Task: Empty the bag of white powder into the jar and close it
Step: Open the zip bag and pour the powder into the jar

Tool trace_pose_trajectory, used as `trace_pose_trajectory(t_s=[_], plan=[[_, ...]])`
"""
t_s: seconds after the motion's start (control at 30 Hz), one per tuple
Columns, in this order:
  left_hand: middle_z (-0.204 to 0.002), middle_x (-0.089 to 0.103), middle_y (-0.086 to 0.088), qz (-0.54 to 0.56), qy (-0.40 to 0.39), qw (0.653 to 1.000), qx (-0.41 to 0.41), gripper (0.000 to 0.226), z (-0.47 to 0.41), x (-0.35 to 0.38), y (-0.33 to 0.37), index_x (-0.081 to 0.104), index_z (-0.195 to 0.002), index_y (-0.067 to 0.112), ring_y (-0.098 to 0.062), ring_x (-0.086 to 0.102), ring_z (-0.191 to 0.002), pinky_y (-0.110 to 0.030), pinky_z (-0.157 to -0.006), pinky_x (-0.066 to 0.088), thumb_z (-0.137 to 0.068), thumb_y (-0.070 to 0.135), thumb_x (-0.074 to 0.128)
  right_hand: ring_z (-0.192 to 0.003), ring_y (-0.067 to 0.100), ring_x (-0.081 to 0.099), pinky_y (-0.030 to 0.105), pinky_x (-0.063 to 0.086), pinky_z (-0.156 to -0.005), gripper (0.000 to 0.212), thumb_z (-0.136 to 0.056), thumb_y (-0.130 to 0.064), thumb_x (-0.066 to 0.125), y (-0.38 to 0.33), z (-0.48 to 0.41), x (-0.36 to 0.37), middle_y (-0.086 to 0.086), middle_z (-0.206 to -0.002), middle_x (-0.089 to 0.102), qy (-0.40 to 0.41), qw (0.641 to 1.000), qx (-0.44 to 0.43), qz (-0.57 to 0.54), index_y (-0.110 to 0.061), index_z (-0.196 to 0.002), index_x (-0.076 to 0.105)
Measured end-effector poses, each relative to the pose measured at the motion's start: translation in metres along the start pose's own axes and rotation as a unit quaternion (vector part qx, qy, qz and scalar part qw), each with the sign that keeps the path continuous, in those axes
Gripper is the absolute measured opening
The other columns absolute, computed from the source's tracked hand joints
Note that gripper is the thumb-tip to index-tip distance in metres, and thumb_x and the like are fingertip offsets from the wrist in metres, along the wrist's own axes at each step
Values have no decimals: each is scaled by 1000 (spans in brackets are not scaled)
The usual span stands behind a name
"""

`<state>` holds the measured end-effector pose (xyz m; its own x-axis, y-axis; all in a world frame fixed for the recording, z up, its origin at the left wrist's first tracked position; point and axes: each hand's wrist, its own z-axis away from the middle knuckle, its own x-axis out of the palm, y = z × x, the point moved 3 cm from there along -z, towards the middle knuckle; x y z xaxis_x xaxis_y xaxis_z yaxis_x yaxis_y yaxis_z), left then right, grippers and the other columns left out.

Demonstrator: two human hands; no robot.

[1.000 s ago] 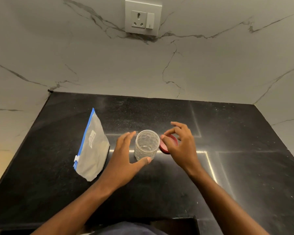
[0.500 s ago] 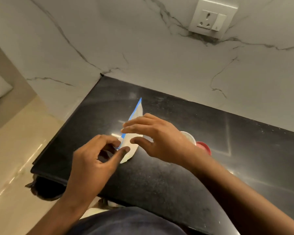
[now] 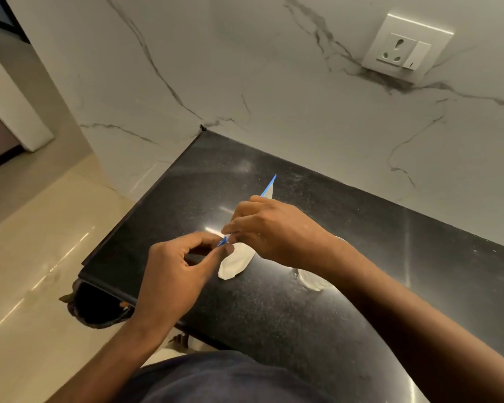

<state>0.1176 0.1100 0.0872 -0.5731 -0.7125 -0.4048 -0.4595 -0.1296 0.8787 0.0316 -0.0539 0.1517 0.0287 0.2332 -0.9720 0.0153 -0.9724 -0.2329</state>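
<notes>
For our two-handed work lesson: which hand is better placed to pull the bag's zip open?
Probably left: the left hand pinches the blue zip end of the bag; the right hand steadies its top.

2 hands (L hand (image 3: 175,274), R hand (image 3: 277,231)), 1 bag (image 3: 236,263), 1 jar (image 3: 312,282), 1 socket (image 3: 405,50), 1 counter (image 3: 274,315)

Both hands meet on the bag of white powder (image 3: 235,261), which stands on the black desk (image 3: 274,315). The left hand (image 3: 175,271) pinches the near end of its blue zip strip (image 3: 269,186) between thumb and forefinger. The right hand (image 3: 277,231) grips the top edge just beyond. At four o'clock from the bag, the clear jar (image 3: 310,279) shows partly behind the right forearm. A wall socket (image 3: 403,50) sits at one o'clock.
</notes>
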Motion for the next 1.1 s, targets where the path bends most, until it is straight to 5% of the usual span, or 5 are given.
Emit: trace_pose_trajectory(t_s=[0.6, 0.77, 0.9, 0.97, 1.1], plan=[[-96, 72, 40, 15, -23, 998, 51, 15, -11, -2, -6, 75, -90, 36, 7, 74, -90, -8, -68, 58, -86, 50, 73, -117, 23, 52, 45, 51, -95, 19, -97, -23, 71, 106, 10, -25, 1, -133, 68, 47, 994, 100, 11, -23, -113, 82], [-99, 76, 31, 34, -73, 997, -2, 25, -20, -4, -11, 76, -94, 44, 3, 74, -94, -24, -71, 62, -81, 65, 77, -109, 18, 61, 39, 53, -90, 23, -97, -22, 72, 109, 18, -23, 1, -125, 71, 120, 977, 167, -56, -23, -119, 79], [-104, 79, 28, 135, -144, 978, -66, 28, -49, -4, 6, 77, -102, 60, 3, 75, -100, -13, -72, 60, -80, 75, 71, -63, 13, 71, 31, 58, -57, 10, -95, -24, 76, 79, 38, 0, 1, -78, 76, 313, 839, 296, -332, -15, -97, 79], [-99, 82, 23, 153, -174, 968, -95, 7, -71, 8, 10, 81, -93, 56, 0, 77, -94, -10, -68, 58, -89, 56, 75, -61, 21, 73, 30, 58, -51, 17, -94, -28, 76, 55, 39, 22, 10, -79, 78, 306, 755, 336, -472, -12, -90, 80], [-87, 83, 16, 129, -266, 946, -131, 34, -101, 35, 7, 84, -77, 46, 0, 78, -82, -10, -61, 57, -99, 23, 73, -75, 31, 79, 36, 63, -61, 20, -95, -29, 75, 30, 28, 49, 15, -89, 81, 277, 647, 376, -603, -9, -97, 82]])
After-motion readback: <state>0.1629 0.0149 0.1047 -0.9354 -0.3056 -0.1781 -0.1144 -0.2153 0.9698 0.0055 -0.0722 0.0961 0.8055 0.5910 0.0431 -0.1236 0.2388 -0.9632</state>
